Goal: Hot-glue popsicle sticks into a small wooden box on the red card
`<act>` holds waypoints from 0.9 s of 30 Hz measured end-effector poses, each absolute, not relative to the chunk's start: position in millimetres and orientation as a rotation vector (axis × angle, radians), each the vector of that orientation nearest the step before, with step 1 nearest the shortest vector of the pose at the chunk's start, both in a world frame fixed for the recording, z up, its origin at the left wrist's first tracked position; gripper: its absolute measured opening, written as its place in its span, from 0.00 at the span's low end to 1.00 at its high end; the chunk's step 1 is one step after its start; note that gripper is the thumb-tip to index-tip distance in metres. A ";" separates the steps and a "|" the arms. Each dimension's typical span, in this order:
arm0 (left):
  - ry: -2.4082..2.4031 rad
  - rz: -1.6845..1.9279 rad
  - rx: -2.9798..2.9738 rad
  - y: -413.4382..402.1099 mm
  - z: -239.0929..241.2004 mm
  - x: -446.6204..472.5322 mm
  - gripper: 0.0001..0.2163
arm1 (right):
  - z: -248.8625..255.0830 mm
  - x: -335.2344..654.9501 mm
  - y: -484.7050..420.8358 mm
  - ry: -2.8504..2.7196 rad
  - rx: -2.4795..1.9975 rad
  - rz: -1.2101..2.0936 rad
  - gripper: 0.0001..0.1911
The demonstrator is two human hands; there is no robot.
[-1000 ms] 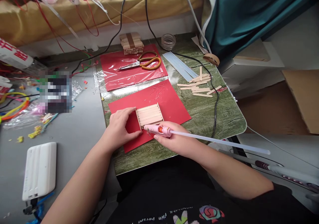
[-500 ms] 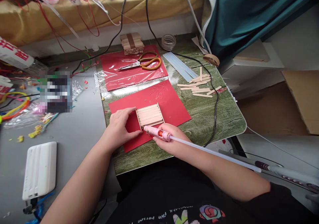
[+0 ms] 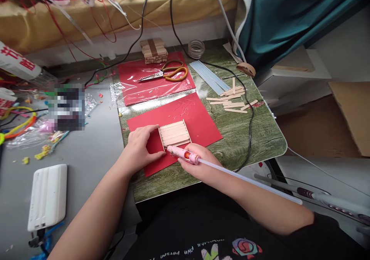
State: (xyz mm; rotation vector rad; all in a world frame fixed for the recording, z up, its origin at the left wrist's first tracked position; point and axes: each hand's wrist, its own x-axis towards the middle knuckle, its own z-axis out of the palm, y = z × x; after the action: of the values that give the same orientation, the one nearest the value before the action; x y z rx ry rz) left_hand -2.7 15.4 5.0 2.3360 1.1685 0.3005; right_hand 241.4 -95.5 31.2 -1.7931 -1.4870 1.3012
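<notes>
On a red sheet (image 3: 202,123) lies a small panel of craft sticks (image 3: 175,133), laid side by side with edge sticks at its two ends. My left hand (image 3: 141,144) steadies its left end, index finger at the far corner and thumb at the near one. In my right hand (image 3: 199,158) is a pink hot glue gun (image 3: 183,154), its nozzle end at the panel's near left corner. A long translucent glue stick (image 3: 248,177) runs out of the back of the gun over my right forearm. The trigger fingers are mostly hidden.
Scissors (image 3: 166,74) rest on wrapped red sheets (image 3: 130,88), before a bundle of craft sticks (image 3: 154,51). Rightward lie spare glue sticks (image 3: 209,77), loose craft sticks (image 3: 234,104), a tape roll (image 3: 196,49) and a black cable (image 3: 251,133). A white power bank (image 3: 47,196) sits left.
Both hands, the panel and the glue gun hold nearly the same place. The whole view has shifted very slightly; the glue stick's rear end is a little lower.
</notes>
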 end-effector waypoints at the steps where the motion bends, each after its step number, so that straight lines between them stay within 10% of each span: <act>1: 1.168 0.296 2.336 15.4 5.2 -2.6 0.37 | 30.9 241.6 -95.5 -1.492 -1.789 1.301 0.11; 27: 1.167 0.298 2.338 15.7 3.8 -2.8 0.37 | 32.2 241.1 -92.4 -1.535 -1.888 1.313 0.18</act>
State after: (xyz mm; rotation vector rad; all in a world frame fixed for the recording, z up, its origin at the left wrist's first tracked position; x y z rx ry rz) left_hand -2.8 15.7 3.8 2.3377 1.1671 0.2980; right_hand 241.1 -92.4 32.2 -1.8881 -1.5349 1.3127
